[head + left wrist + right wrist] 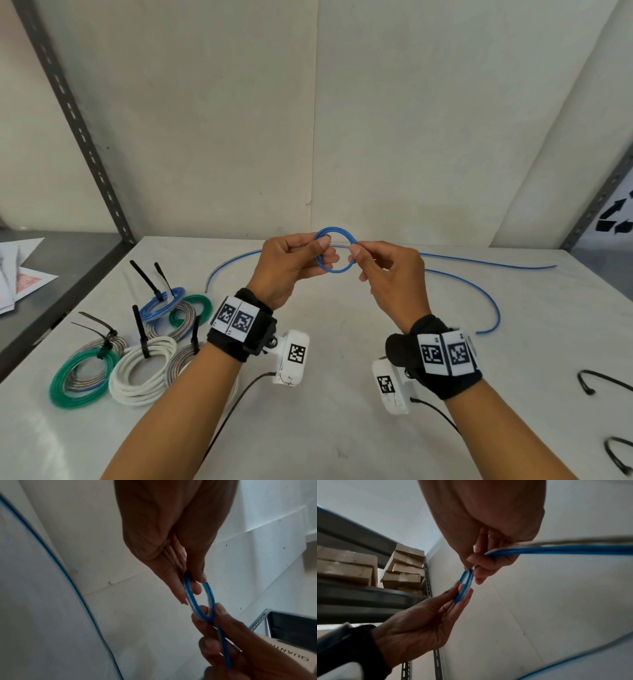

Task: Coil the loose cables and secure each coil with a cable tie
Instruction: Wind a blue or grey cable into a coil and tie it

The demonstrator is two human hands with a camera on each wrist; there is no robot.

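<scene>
We see bare bench [308, 428] along its near edge between our forearms, and an open stretch toward the far left edge. The near-left corner is crowded by tied coils [137, 356] whose tie tails stick upward. Loose blue cable [479, 294] loops across the right half and along the far edge, just under our left hand [291, 267] and right hand [387, 274]. Two black cable ties [603, 380] lie at the right edge. A wall [308, 120] closes the far side; slotted uprights [78, 130] stand at both far corners.
</scene>
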